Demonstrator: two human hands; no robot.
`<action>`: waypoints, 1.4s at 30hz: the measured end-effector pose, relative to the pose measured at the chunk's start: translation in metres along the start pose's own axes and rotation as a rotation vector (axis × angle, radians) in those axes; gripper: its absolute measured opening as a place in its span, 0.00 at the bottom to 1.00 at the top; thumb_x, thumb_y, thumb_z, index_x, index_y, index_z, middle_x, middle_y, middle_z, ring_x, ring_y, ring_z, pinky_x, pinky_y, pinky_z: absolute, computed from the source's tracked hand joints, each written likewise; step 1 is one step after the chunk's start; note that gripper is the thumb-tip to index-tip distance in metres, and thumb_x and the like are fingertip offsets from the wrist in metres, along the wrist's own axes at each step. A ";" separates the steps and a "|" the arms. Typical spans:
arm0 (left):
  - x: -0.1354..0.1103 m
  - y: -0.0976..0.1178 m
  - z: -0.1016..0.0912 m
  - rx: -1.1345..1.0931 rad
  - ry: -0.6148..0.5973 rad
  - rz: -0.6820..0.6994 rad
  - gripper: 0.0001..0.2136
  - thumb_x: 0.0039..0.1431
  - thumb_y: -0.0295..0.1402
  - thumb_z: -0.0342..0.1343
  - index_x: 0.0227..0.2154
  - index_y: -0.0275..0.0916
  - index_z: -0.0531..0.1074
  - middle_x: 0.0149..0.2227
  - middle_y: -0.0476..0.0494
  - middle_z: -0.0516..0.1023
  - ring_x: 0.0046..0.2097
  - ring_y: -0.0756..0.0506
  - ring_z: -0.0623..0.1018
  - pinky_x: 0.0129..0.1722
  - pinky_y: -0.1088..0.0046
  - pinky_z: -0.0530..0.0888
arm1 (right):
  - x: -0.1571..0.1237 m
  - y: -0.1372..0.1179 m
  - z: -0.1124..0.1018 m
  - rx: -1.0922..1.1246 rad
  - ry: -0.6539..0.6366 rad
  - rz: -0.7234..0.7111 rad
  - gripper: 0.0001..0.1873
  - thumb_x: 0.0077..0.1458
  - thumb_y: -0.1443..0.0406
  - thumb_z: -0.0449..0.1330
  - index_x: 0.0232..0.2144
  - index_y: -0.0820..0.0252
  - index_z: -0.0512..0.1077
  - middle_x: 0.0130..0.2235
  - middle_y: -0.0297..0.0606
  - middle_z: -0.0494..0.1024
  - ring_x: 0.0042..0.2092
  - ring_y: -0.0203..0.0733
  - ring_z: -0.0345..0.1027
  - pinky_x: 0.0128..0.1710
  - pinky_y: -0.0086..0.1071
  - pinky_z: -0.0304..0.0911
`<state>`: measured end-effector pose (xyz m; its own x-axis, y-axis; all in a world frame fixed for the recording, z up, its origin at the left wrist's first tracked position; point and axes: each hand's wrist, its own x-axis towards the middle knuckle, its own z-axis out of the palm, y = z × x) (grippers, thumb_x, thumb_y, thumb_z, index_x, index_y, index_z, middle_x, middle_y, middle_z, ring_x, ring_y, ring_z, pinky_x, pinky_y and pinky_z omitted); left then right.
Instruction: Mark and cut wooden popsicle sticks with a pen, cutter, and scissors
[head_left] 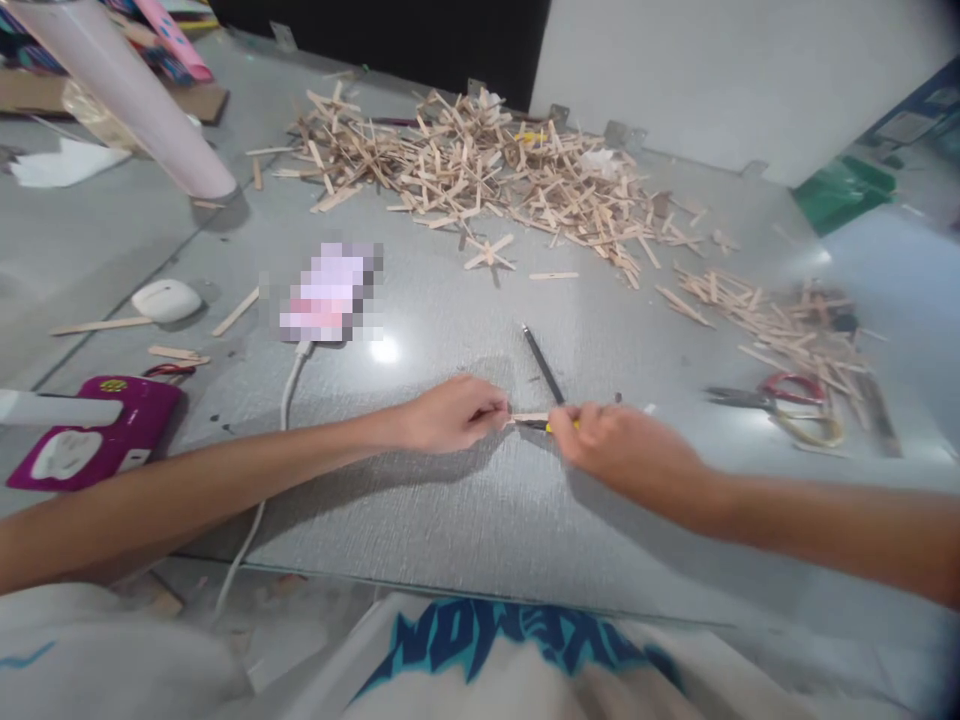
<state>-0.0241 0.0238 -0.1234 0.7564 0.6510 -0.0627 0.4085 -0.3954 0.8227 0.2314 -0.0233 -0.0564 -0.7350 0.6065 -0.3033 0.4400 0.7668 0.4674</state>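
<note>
My left hand (pixel 455 412) is closed in a pinch on the left end of a small flat wooden stick (pixel 528 418) that lies on the grey table (pixel 465 520). My right hand (pixel 626 450) is closed too, gripping the stick's right end together with a thin tool that has a yellow part (pixel 562 426); what that tool is I cannot make out. A dark pencil-like rod (pixel 543 363) lies on the table just behind the stick. A big heap of wooden sticks (pixel 480 165) lies at the far side.
More sticks (pixel 772 315) are scattered at the right, next to red-handled scissors (pixel 780 392). A phone (pixel 330 292) on a white cable, a white oval object (pixel 166 299), a magenta box (pixel 97 435) and a pink tube (pixel 124 95) are on the left.
</note>
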 end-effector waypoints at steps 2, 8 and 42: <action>0.000 0.001 0.000 0.011 0.007 -0.023 0.13 0.72 0.32 0.50 0.29 0.39 0.72 0.23 0.52 0.69 0.25 0.51 0.65 0.30 0.72 0.58 | 0.002 0.007 0.010 0.073 -0.015 -0.027 0.15 0.70 0.78 0.52 0.41 0.61 0.76 0.28 0.39 0.78 0.22 0.40 0.64 0.24 0.38 0.36; -0.003 0.005 -0.005 -0.278 -0.011 -0.167 0.17 0.77 0.41 0.51 0.32 0.39 0.72 0.24 0.52 0.70 0.22 0.52 0.68 0.24 0.75 0.61 | 0.003 0.022 0.040 0.256 0.010 0.066 0.17 0.83 0.61 0.48 0.47 0.59 0.76 0.30 0.37 0.81 0.24 0.39 0.64 0.27 0.39 0.34; 0.000 -0.009 0.034 -0.070 0.343 0.060 0.27 0.80 0.37 0.46 0.74 0.36 0.46 0.26 0.61 0.65 0.22 0.51 0.65 0.26 0.75 0.62 | -0.009 0.021 -0.009 1.588 -0.068 0.336 0.17 0.79 0.50 0.51 0.47 0.54 0.70 0.20 0.24 0.69 0.19 0.38 0.65 0.23 0.31 0.57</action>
<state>-0.0103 0.0052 -0.1502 0.5571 0.8127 0.1705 0.3239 -0.4018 0.8565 0.2426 -0.0145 -0.0361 -0.4967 0.7569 -0.4247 0.6600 0.0116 -0.7512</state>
